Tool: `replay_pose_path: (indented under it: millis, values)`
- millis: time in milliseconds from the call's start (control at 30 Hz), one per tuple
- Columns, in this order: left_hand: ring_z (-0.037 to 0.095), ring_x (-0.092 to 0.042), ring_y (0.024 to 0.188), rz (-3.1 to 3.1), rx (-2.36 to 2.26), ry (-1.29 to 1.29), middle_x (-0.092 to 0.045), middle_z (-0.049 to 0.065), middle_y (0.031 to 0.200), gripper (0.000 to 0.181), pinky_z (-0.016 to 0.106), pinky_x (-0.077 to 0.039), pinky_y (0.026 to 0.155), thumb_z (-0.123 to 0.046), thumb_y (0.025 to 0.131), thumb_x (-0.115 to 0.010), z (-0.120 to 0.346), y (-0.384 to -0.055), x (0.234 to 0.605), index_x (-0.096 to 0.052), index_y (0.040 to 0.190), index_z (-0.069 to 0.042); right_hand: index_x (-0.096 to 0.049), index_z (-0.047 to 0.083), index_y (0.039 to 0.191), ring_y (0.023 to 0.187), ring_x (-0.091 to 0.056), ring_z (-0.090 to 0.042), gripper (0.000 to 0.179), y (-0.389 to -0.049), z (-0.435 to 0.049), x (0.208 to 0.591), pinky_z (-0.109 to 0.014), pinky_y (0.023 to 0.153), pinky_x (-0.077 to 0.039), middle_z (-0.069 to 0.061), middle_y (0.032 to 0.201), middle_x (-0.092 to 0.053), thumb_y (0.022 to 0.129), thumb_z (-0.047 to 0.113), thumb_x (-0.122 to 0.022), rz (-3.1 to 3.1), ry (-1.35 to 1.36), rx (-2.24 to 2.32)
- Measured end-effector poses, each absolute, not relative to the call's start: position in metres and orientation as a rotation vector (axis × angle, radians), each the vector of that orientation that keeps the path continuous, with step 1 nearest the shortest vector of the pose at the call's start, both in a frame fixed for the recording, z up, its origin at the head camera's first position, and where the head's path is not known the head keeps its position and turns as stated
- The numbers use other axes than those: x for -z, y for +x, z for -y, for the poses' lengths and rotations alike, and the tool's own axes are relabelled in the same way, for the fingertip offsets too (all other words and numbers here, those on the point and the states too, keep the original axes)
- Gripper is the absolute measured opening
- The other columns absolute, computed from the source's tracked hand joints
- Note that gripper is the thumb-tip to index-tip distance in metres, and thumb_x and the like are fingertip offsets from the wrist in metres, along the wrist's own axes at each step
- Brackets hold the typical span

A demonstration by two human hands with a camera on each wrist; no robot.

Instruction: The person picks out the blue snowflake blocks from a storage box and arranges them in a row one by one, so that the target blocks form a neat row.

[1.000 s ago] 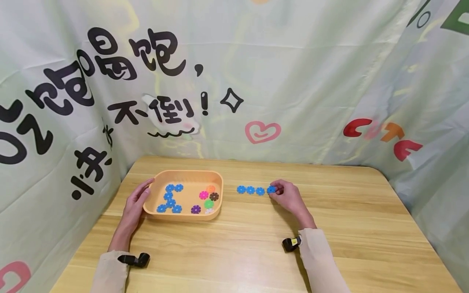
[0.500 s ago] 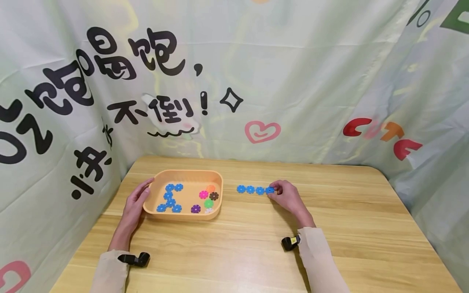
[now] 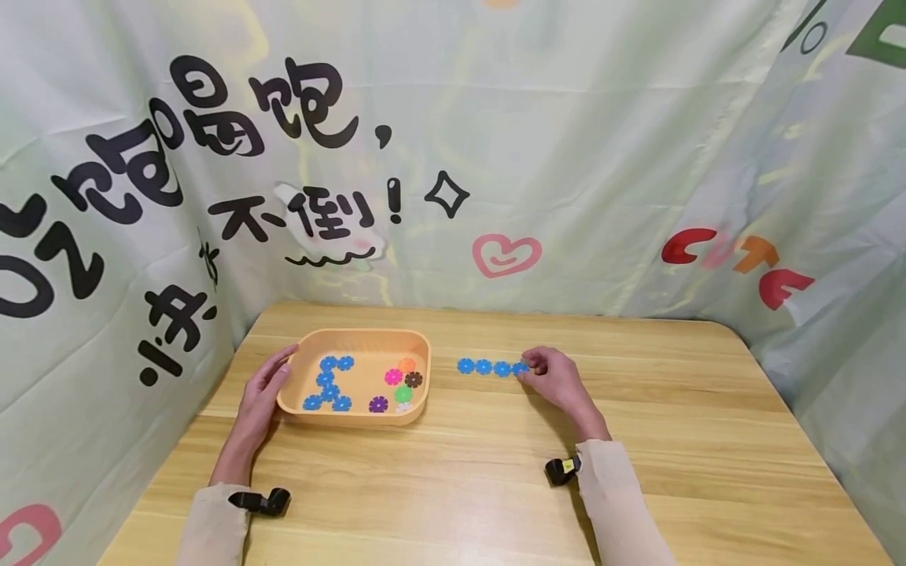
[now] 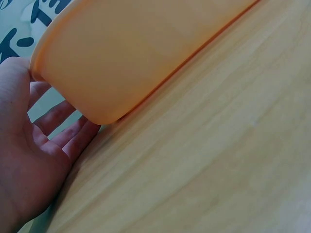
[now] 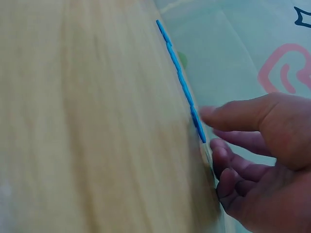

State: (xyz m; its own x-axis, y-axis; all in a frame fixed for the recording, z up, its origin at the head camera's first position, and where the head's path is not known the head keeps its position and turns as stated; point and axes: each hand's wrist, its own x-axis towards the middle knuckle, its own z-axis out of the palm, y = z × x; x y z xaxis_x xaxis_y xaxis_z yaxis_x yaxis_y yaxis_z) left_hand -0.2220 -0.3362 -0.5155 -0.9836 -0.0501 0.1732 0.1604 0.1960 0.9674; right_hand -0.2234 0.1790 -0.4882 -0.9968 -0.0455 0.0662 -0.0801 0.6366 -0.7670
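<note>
A row of several blue snowflake building discs (image 3: 484,367) lies on the table, right of the tray. At the row's right end, my right hand (image 3: 557,380) pinches the last blue snowflake disc (image 3: 520,368) between thumb and index finger. That disc meets its neighbour in the row. Seen edge-on in the right wrist view, the blue row (image 5: 181,80) runs as one thin strip up to my thumb (image 5: 233,115). My left hand (image 3: 260,397) rests against the left end of the orange tray (image 3: 354,419), thumb at the rim and fingers along its outer wall (image 4: 112,58).
Inside the tray, joined blue discs (image 3: 326,385) lie at the left. Loose discs in pink (image 3: 393,377), orange (image 3: 406,365), brown (image 3: 414,380), green (image 3: 403,394), purple (image 3: 378,404) and white lie at the right. A printed curtain (image 3: 602,196) hangs behind the wooden table (image 3: 453,487).
My right hand has brought the last blue disc slightly left, closing the gap to the row. The left hand and the tray have stayed in place.
</note>
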Motion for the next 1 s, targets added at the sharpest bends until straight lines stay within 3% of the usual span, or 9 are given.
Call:
replay_pose_path:
  millis: [300,500,700,1000]
  values:
    - [0.001,-0.051,0.125,2.293,1.875,-0.129,-0.045,0.009,0.155,0.049,0.012,-0.046,0.096,-0.031,0.110,-0.051,0.338,-0.222,0.519,-0.049,0.153,-0.008,-0.067,-0.003,0.121,0.088,-0.062,-0.024,0.030,-0.219,-0.168,0.470,-0.028,0.072,-0.052,-0.010,0.098,-0.065,0.095,0.008,-0.075,2.607,0.183,-1.426]
    - [0.001,-0.052,0.124,2.301,1.892,-0.125,-0.044,0.011,0.155,0.050,0.012,-0.046,0.096,-0.031,0.110,-0.051,0.338,-0.221,0.515,-0.047,0.153,-0.007,-0.068,0.001,0.120,0.088,-0.063,-0.021,0.028,-0.215,-0.149,0.455,-0.034,0.078,-0.056,-0.007,0.099,-0.067,0.093,0.006,-0.076,2.601,0.323,-1.478]
    - [0.002,-0.054,0.121,2.319,1.953,-0.135,-0.042,0.014,0.154,0.051,0.015,-0.049,0.094,-0.031,0.110,-0.051,0.341,-0.222,0.515,-0.045,0.155,-0.008,-0.070,0.006,0.116,0.086,-0.064,-0.019,0.026,-0.208,-0.128,0.448,-0.034,0.072,-0.057,-0.004,0.097,-0.068,0.092,0.004,-0.077,2.567,0.470,-1.447]
    - [0.005,-0.056,0.120,2.326,2.121,-0.179,-0.037,0.018,0.153,0.053,0.021,-0.053,0.092,-0.028,0.109,-0.052,0.348,-0.222,0.507,-0.041,0.157,-0.007,-0.070,0.007,0.116,0.085,-0.064,-0.018,0.026,-0.203,-0.090,0.436,-0.036,0.072,-0.058,-0.011,0.098,-0.068,0.091,0.007,-0.078,2.546,0.605,-1.491]
